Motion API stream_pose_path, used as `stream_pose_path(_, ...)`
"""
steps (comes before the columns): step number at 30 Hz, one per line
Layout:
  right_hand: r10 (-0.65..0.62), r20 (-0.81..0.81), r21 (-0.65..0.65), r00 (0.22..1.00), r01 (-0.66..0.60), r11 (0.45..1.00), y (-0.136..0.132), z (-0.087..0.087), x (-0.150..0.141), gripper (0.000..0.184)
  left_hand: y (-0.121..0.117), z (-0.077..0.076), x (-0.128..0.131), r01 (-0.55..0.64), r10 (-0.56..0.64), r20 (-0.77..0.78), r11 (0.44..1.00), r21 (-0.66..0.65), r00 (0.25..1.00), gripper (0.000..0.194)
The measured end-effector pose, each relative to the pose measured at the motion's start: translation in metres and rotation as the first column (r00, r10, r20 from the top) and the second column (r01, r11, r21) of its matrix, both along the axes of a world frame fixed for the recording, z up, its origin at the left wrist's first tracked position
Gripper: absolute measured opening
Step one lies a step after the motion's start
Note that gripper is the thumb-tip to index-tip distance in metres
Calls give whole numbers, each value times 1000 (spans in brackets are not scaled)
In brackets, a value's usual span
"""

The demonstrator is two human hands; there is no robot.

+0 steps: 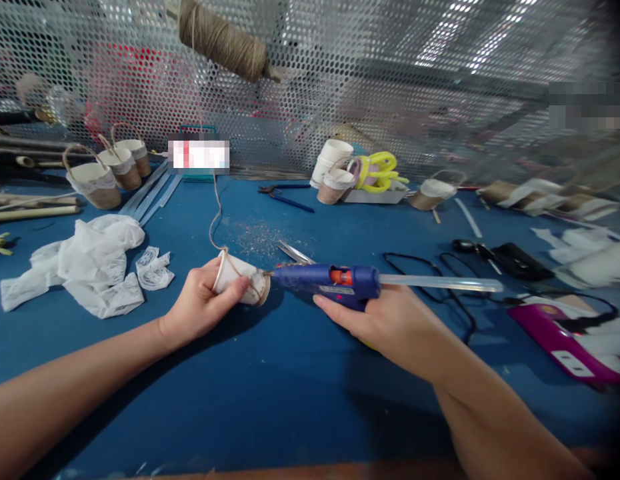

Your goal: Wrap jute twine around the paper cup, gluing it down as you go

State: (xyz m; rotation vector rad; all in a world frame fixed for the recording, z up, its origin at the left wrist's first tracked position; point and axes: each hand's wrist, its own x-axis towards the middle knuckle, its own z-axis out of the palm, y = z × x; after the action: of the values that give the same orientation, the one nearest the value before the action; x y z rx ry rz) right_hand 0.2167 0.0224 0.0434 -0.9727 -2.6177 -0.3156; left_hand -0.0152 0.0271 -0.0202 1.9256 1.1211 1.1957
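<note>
Left hand: closed round a white paper cup, thumb laid along its side facing the wearer. Clock directions are read from this cup, 12 pointing away from the wearer.

Paper cup: on its side in the grasp, long axis from about 10 to 4; rim toward 10, base toward 4. Twine lies against its side and leaves the rim end toward 12.

Right hand: at 4 o'clock, gripping a blue glue gun by the handle. Gun's long axis runs 9 to 3, nozzle toward 9, a clear glue stick out of the back toward 3.

Governing relation: nozzle tip at the base end of the cup, just beside or touching; contact cannot be told. Left hand is the nearer to the cup; the right reaches it only through the gun.

Close by: scissors, at 2, beyond the gun barrel.

Farther out: piece of lace, at 9; heap of white fabric, at 9, beyond it; three handled cups, at 10; twine spool, at 12, above the table; pliers, at 1; purple power strip, toward 3 to 4.
</note>
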Motion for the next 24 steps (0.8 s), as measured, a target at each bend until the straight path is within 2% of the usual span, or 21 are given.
stream_pose_path(3,-102,-94,-148,990,87,985,1,5,-8,31,1,0,0,30,-30,-12,997,66,999,24)
stream_pose_path(5,-201,-151,-298,968,149,943,1,8,-12,25,1,-1,0,59,-57,-27,994,93,998,25)
stream_pose_path(8,-279,-199,-458,939,162,874,1,9,-15,22,2,-2,0,90,-85,-47,990,111,995,26)
stream_pose_path(11,-357,-251,-533,900,179,827,-2,11,-16,21,2,-3,-1,86,-81,-52,991,98,995,27)
stream_pose_path(17,-438,-193,-628,878,233,743,-5,14,-13,19,1,-4,-1,67,-63,-41,993,96,997,29)
stream_pose_path(22,-546,-144,-749,825,270,605,-3,7,-11,18,1,-2,-1,85,-80,-49,990,113,996,27)
stream_pose_path(24,-543,-141,-758,828,262,597,-2,4,-11,20,1,-1,0,89,-83,-53,989,118,995,28)
